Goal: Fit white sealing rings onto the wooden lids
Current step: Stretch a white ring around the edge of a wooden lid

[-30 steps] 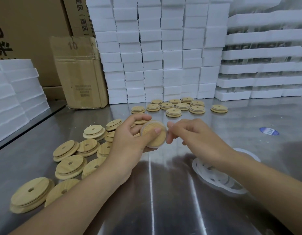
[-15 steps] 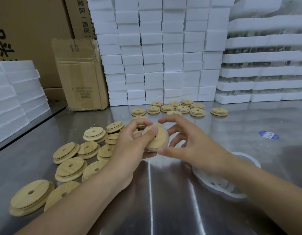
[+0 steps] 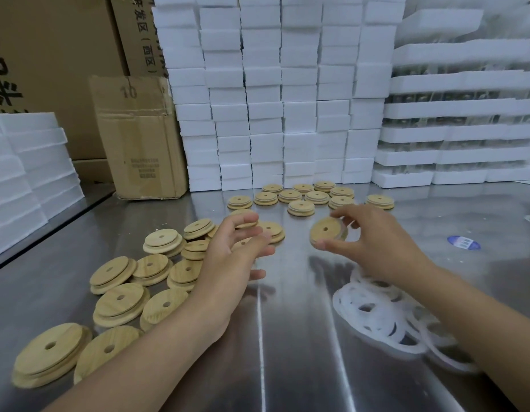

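Two bare hands work above a reflective steel worktop (image 3: 287, 367). Right hand (image 3: 373, 245) holds one round wooden lid with a centre hole (image 3: 326, 231), fingers pinching its rim: thumb at the lower edge, remaining fingers curled over the top and far edge. The lid is tilted on edge, flat face toward the camera, clear of the worktop; a pale band shows along its far edge. Left hand (image 3: 228, 257) is empty, fingers spread and loosely curved, hovering just above the nearest loose lids and well apart from the held lid.

Left of and below the left fingers lies a scattered group of bare round wooden lids (image 3: 121, 304), several overlapping. Beyond both sets of fingers, a separate cluster of lids with white bands at the rim (image 3: 302, 197) lies flat. Below the right forearm, a heap of white flexible sealing rings (image 3: 376, 313) rests on the worktop. An oval blue sticker (image 3: 464, 242) lies to the right of the right fingers. Stacked white foam blocks (image 3: 287, 93) and a brown cardboard carton (image 3: 139, 138) stand at the far edge.
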Tool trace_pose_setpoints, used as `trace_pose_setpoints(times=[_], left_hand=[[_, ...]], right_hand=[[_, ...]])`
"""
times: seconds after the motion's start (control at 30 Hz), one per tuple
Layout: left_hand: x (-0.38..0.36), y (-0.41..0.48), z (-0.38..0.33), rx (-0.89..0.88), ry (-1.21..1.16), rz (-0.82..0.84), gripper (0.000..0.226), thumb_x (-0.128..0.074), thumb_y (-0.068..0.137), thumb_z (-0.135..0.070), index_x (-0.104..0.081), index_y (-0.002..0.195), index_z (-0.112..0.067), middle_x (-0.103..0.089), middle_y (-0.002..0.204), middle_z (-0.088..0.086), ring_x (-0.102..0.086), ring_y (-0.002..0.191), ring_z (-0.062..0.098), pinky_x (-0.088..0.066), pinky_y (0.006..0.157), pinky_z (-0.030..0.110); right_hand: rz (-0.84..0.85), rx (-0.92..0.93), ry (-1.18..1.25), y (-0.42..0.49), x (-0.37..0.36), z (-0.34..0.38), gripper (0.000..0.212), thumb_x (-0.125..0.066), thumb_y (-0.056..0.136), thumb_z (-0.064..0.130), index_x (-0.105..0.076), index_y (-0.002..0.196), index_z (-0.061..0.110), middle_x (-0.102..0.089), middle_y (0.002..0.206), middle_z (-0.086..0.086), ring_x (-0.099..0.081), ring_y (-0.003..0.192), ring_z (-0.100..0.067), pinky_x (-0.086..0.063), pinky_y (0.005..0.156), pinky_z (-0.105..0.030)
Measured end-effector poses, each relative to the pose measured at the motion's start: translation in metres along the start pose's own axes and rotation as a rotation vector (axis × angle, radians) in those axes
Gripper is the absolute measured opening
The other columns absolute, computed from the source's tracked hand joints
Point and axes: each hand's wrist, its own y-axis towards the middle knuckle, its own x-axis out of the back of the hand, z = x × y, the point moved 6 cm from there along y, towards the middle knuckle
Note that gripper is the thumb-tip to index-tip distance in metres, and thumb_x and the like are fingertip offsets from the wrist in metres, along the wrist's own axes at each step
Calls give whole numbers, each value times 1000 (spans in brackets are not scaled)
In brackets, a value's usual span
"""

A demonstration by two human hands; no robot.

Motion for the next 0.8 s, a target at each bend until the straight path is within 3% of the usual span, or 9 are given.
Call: trace_pose_setpoints(times=[0.07,0.17,0.27,0.37,0.4,0.57,0.63,0.7,0.8], left_hand=[[0,-1,-1,9,12,-7,23,-73,100,-26,-70,120,-37,-74,120,-4,-78,96,9,-61,68,27],[0,-2,-3,15,40,-17,20,-72,101,-25,-72,117,-36,-74,118,-5,-78,94,8,-59,71,31],[1,-3,-5,2,53,-40,19,-71,101,-23,-74,114,-36,-74,115,-7,-77,91,7,-57,73,32],[3,-4,-8,-18,54,-75,19,-70,100,-19,-75,112,-33,-74,111,-9,-76,90,8,-55,73,32],[3,-3,-8,-22,53,-87,19,-70,100,-18,-75,111,-32,-75,110,-11,-76,89,9,-54,72,32],[7,-2,-14,-64,108,-120,19,-69,100,-14,-77,104,-31,-76,102,-18,-76,85,6,-52,68,25],[8,-1,-14,-81,132,-125,21,-67,99,-10,-77,101,-29,-78,100,-9,-75,83,6,-53,62,17],[10,0,-14,-97,166,-134,25,-65,98,-6,-77,97,-28,-79,96,2,-75,83,13,-49,58,12],[10,3,-16,-165,349,-111,27,-66,97,-6,-76,92,-31,-77,99,-5,-69,80,11,-45,60,10]], right_hand=[[53,-89,-111,4,-3,-19,75,-72,72,79,-67,130,30,-59,124,7,-54,114,-12,-49,90,-36],[170,-203,-163,3,-10,-34,84,-62,74,84,-68,133,24,-57,119,0,-53,113,-18,-50,94,-38],[125,-233,-183,4,-6,-34,83,-68,79,77,-57,144,26,-60,123,-2,-56,119,-23,-51,101,-42],[67,-239,27,5,-2,-27,65,-79,86,54,-57,141,27,-67,100,7,-64,94,-12,-50,78,-31],[86,-254,126,4,-4,-26,62,-78,90,45,-56,144,26,-69,102,8,-65,93,-8,-48,76,-26],[176,-230,255,-2,-14,-16,71,-66,100,16,-34,161,31,-50,157,4,-52,140,-19,-42,113,-35],[116,-210,280,-1,-11,-17,63,-67,99,15,-42,155,32,-58,146,1,-57,133,-20,-47,104,-31],[56,-195,246,0,-8,-17,51,-69,97,20,-52,144,32,-68,115,3,-68,102,-16,-49,81,-25],[33,-179,254,3,-10,-19,38,-69,97,21,-58,132,30,-71,85,0,-70,80,-17,-50,69,-27]])
